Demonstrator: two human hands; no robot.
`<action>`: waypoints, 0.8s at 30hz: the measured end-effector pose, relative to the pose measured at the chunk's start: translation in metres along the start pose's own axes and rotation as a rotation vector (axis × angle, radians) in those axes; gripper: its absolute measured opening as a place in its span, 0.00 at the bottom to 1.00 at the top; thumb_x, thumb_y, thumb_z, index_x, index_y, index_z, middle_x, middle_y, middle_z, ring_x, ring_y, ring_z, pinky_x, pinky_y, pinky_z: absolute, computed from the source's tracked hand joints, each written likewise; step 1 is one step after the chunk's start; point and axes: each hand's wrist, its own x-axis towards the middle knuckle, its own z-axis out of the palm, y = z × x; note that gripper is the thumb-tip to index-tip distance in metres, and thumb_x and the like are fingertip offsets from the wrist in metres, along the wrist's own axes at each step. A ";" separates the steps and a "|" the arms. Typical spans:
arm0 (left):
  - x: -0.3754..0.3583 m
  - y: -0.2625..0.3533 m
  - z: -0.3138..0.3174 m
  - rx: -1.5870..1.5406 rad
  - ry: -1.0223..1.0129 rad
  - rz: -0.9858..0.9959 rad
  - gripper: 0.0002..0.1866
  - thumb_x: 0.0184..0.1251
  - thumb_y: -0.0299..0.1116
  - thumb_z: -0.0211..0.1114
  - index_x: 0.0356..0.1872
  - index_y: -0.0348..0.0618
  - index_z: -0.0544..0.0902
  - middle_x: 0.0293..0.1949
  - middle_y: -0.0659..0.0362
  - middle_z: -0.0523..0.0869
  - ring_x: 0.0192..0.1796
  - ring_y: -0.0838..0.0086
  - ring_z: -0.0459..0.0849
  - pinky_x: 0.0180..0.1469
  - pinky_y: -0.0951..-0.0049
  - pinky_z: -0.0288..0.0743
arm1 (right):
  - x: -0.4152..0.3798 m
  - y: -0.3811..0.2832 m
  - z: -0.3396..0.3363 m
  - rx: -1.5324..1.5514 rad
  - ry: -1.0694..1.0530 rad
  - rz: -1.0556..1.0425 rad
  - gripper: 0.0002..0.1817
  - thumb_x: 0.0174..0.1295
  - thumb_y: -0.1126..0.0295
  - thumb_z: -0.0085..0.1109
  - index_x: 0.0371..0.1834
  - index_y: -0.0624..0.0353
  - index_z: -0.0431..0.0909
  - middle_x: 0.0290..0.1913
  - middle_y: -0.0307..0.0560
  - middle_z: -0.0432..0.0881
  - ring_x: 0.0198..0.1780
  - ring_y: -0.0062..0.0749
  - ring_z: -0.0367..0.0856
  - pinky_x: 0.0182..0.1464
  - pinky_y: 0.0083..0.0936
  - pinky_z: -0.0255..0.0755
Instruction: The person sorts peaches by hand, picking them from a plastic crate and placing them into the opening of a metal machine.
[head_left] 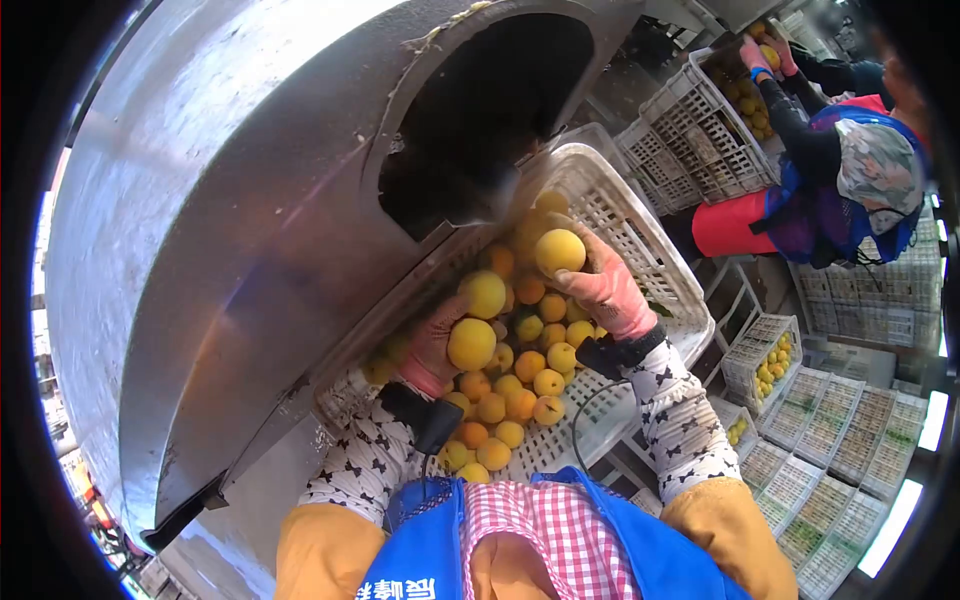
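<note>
My right hand (613, 295), in a pink work glove, is closed round a yellow peach (560, 253), held above the white plastic crate (600, 195). My left hand (432, 350), in a matching glove, has its fingers curled at two large yellow peaches, an upper peach (483, 294) and a lower peach (472, 345). Its fingertips are partly hidden behind them. Below both hands, many smaller yellow and orange peaches (520, 404) lie in the crate. A blurred peach (535, 230) shows beyond my right hand.
A large metal machine housing (260, 220) with a dark opening (480, 110) stands along the crate's left side. At upper right, a co-worker (840, 190) handles fruit over another crate (700, 130). Stacked crates (840, 430) and a crate of peaches (765, 360) sit at right.
</note>
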 end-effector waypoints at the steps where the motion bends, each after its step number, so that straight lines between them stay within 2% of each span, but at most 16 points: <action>1: -0.013 0.006 0.026 0.013 0.010 0.021 0.20 0.75 0.44 0.59 0.56 0.39 0.79 0.47 0.55 0.86 0.47 0.67 0.87 0.48 0.64 0.85 | -0.009 -0.011 0.013 -0.028 0.000 -0.034 0.46 0.56 0.68 0.71 0.78 0.64 0.57 0.61 0.46 0.76 0.60 0.28 0.75 0.65 0.27 0.69; 3: -0.031 0.008 0.063 -0.091 -0.133 0.113 0.23 0.75 0.46 0.59 0.60 0.38 0.78 0.52 0.52 0.85 0.52 0.64 0.87 0.53 0.62 0.85 | -0.026 -0.027 0.039 -0.079 0.008 -0.080 0.47 0.56 0.69 0.72 0.78 0.64 0.57 0.65 0.47 0.74 0.65 0.30 0.73 0.69 0.28 0.65; 4: -0.034 0.007 0.076 -0.082 -0.130 0.126 0.23 0.75 0.46 0.59 0.60 0.38 0.78 0.52 0.52 0.85 0.52 0.64 0.87 0.53 0.62 0.85 | -0.031 -0.030 0.052 -0.100 0.010 -0.091 0.47 0.55 0.69 0.73 0.78 0.64 0.57 0.68 0.49 0.72 0.68 0.31 0.71 0.72 0.29 0.62; 6: -0.037 0.010 0.092 -0.082 -0.032 0.245 0.28 0.73 0.49 0.62 0.65 0.41 0.74 0.58 0.51 0.82 0.55 0.64 0.85 0.53 0.66 0.84 | -0.036 -0.025 0.060 -0.092 0.029 -0.162 0.47 0.55 0.67 0.74 0.78 0.64 0.59 0.68 0.49 0.72 0.67 0.31 0.71 0.71 0.29 0.63; 7: -0.038 0.014 0.092 -0.061 -0.077 0.268 0.29 0.72 0.49 0.63 0.65 0.41 0.74 0.61 0.52 0.80 0.59 0.64 0.83 0.56 0.66 0.83 | -0.038 -0.032 0.058 -0.183 0.051 -0.099 0.47 0.55 0.66 0.74 0.77 0.64 0.59 0.68 0.49 0.73 0.67 0.31 0.72 0.71 0.29 0.63; 9: -0.048 0.017 0.097 -0.033 -0.037 0.316 0.28 0.71 0.49 0.64 0.65 0.41 0.74 0.59 0.52 0.81 0.58 0.65 0.83 0.57 0.65 0.83 | -0.044 -0.044 0.063 -0.275 0.069 0.005 0.47 0.54 0.61 0.76 0.76 0.66 0.62 0.67 0.50 0.74 0.67 0.33 0.73 0.71 0.31 0.65; 11: -0.054 0.022 0.097 -0.011 -0.001 0.367 0.28 0.71 0.48 0.64 0.65 0.41 0.74 0.58 0.53 0.81 0.58 0.65 0.84 0.59 0.65 0.82 | -0.040 -0.046 0.065 -0.288 0.007 -0.089 0.46 0.55 0.59 0.75 0.75 0.65 0.63 0.65 0.49 0.75 0.65 0.32 0.74 0.69 0.30 0.66; 13: -0.059 0.031 0.090 -0.099 -0.210 0.350 0.27 0.71 0.45 0.65 0.64 0.40 0.74 0.56 0.53 0.83 0.58 0.64 0.84 0.59 0.65 0.82 | -0.037 -0.046 0.069 -0.287 -0.066 -0.193 0.46 0.55 0.55 0.75 0.74 0.64 0.65 0.65 0.48 0.75 0.65 0.31 0.74 0.68 0.29 0.67; 14: -0.061 0.029 0.094 -0.098 -0.210 0.362 0.27 0.71 0.45 0.65 0.64 0.40 0.74 0.56 0.53 0.83 0.58 0.64 0.84 0.59 0.65 0.82 | -0.040 -0.048 0.073 -0.289 -0.077 -0.196 0.46 0.55 0.55 0.75 0.74 0.64 0.65 0.65 0.48 0.75 0.65 0.31 0.74 0.68 0.29 0.67; 16: -0.064 0.024 0.109 -0.112 -0.007 0.452 0.26 0.70 0.43 0.65 0.63 0.40 0.75 0.54 0.53 0.84 0.53 0.65 0.86 0.54 0.67 0.84 | -0.046 -0.055 0.084 -0.297 -0.121 -0.093 0.46 0.54 0.53 0.76 0.73 0.64 0.66 0.65 0.47 0.75 0.64 0.31 0.75 0.69 0.29 0.66; 18: -0.070 0.026 0.116 -0.121 -0.025 0.444 0.25 0.71 0.42 0.65 0.63 0.40 0.75 0.54 0.52 0.84 0.52 0.65 0.86 0.54 0.67 0.84 | -0.042 -0.064 0.086 -0.247 -0.077 -0.079 0.44 0.52 0.55 0.78 0.69 0.66 0.70 0.63 0.46 0.77 0.62 0.29 0.76 0.67 0.29 0.68; 20: -0.069 0.025 0.116 -0.130 -0.060 0.432 0.25 0.71 0.41 0.65 0.63 0.40 0.75 0.53 0.52 0.84 0.51 0.65 0.87 0.54 0.66 0.84 | -0.016 -0.072 0.085 -0.416 0.013 -0.336 0.43 0.51 0.60 0.77 0.69 0.65 0.70 0.61 0.48 0.78 0.61 0.31 0.77 0.65 0.28 0.70; 21: -0.067 0.023 0.105 -0.103 -0.076 0.424 0.24 0.71 0.41 0.65 0.63 0.40 0.75 0.53 0.52 0.84 0.51 0.66 0.87 0.54 0.66 0.84 | 0.004 -0.075 0.088 -0.713 0.133 -0.583 0.41 0.50 0.65 0.76 0.69 0.63 0.71 0.56 0.51 0.79 0.58 0.37 0.79 0.63 0.31 0.72; 22: -0.065 0.020 0.091 -0.075 -0.088 0.417 0.23 0.71 0.40 0.64 0.63 0.41 0.75 0.54 0.52 0.84 0.50 0.66 0.87 0.54 0.66 0.84 | 0.018 -0.079 0.104 -0.950 0.297 -0.716 0.39 0.48 0.66 0.76 0.67 0.61 0.73 0.53 0.55 0.78 0.55 0.49 0.78 0.59 0.36 0.74; 24: -0.063 0.014 0.076 -0.051 -0.073 0.398 0.22 0.71 0.39 0.65 0.62 0.43 0.75 0.54 0.54 0.84 0.50 0.67 0.86 0.53 0.66 0.84 | 0.060 -0.058 0.100 -1.190 0.339 -0.867 0.37 0.50 0.65 0.75 0.66 0.61 0.73 0.53 0.58 0.77 0.54 0.57 0.77 0.57 0.40 0.75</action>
